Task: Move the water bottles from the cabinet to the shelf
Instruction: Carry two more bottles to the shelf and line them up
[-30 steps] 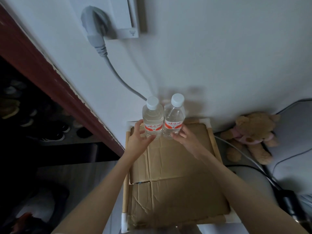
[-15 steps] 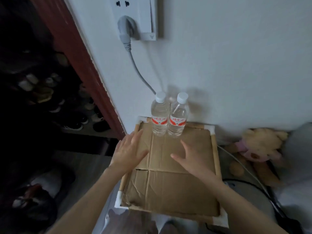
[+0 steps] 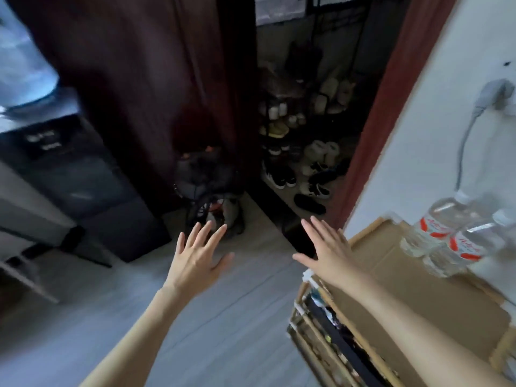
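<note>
Two clear water bottles with red-and-white labels stand side by side at the far right, one [image 3: 435, 224] in front of the other [image 3: 472, 241], against the white wall. They rest on a cardboard sheet [image 3: 396, 277] covering the top of a wooden shelf [image 3: 321, 331]. My left hand [image 3: 196, 256] hovers over the grey floor, fingers spread and holding nothing. My right hand [image 3: 328, 251] hovers over the shelf's left corner, also spread and holding nothing. Both hands are well apart from the bottles.
A dark opening ahead holds a rack with several shoes [image 3: 296, 163]. A dark red curtain or door [image 3: 139, 79] hangs to its left. A black water dispenser [image 3: 69, 177] stands at left. A grey plug and cable [image 3: 474, 113] run down the wall.
The view has swung left, away from the shelf toward the floor and shoe rack. Both hands let go of the bottles and drew back, now spread in the air.
</note>
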Motion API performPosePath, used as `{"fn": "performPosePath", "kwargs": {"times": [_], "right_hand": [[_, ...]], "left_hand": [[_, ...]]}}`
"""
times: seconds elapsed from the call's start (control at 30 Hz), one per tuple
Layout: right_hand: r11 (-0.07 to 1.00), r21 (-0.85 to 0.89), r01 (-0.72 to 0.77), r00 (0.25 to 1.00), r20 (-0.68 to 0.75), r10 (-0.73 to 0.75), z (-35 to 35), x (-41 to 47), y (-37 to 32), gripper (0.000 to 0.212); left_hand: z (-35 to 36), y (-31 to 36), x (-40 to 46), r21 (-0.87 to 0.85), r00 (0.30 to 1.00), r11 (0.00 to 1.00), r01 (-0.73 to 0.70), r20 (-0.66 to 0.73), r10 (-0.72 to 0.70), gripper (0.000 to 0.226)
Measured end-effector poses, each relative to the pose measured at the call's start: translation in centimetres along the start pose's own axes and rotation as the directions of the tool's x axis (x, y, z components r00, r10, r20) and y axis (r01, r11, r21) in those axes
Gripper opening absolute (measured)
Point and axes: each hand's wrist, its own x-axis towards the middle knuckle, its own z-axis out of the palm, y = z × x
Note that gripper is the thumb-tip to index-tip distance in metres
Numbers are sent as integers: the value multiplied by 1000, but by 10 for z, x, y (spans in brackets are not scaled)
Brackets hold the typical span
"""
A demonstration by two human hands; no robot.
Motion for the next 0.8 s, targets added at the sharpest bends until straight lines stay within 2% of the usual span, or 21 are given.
{"fn": "performPosePath", "kwargs": {"times": [0.1, 0.23, 0.37, 0.43, 0.53, 0.8], "right_hand": [[983, -32, 183, 982, 44, -182, 14, 18, -90, 78], [918, -41, 395, 916, 89, -390, 51, 18, -228, 77], [820, -15, 572, 808, 181, -560, 108, -12, -375, 77], [757, 19, 653, 735, 224, -640, 139, -32, -444, 76], [653, 66, 755, 613, 281, -738, 177, -62, -542, 75], [289, 125, 949, 242, 294, -924, 248, -140, -775, 74]], "left_hand": [[-25, -63, -63, -22, 977, 979, 203, -62, -204, 71], [-53, -151, -167, -53, 900, 905, 422, -92, -426, 74], [-78, -244, -292, -42, 798, 805, 592, -108, -592, 99], [-91, -287, -350, -51, 708, 717, 695, -124, -695, 106], [-114, -338, -431, -93, 559, 578, 811, -168, -812, 91], [-158, -419, -612, -144, 153, 195, 970, -260, -953, 90]]}}
